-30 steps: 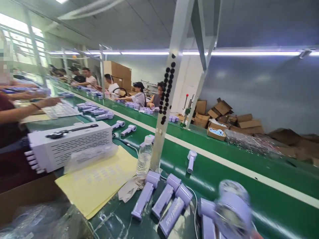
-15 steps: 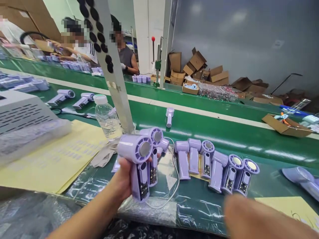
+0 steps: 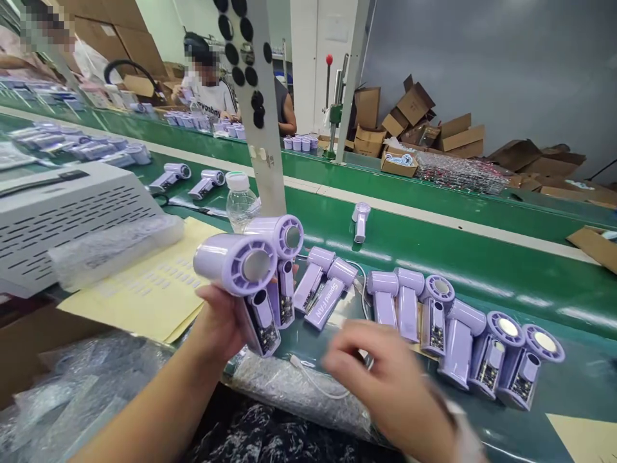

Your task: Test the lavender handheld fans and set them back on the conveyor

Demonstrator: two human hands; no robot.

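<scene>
My left hand [image 3: 222, 321] is wrapped round two purple handheld fans, the nearer fan [image 3: 236, 263] and one behind it [image 3: 285, 241]. Both have a round silver disc in the head and bare circuit parts showing in the handle. My right hand [image 3: 380, 373], slightly blurred, is curled with thumb and forefinger close together over the bench; whatever it may hold cannot be made out. Just beyond the hands lie two more fans, one lettered "Speed FAN" [image 3: 332, 296]. A white cable [image 3: 313, 379] runs between my hands. To the right leans a row of several fans [image 3: 460, 347].
A lone fan [image 3: 361, 222] lies on the green conveyor. At left are a white vented machine [image 3: 96, 206], bubble wrap [image 3: 116, 251], yellow sheets [image 3: 139, 302] and a clear bottle [image 3: 241, 199]. A metal post [image 3: 267, 161] stands ahead. Co-workers sit across the conveyor.
My right hand has come leftward from the lower right to near the middle. The view has swung left, uncovering two fans behind the held pair. My left hand still holds both fans.
</scene>
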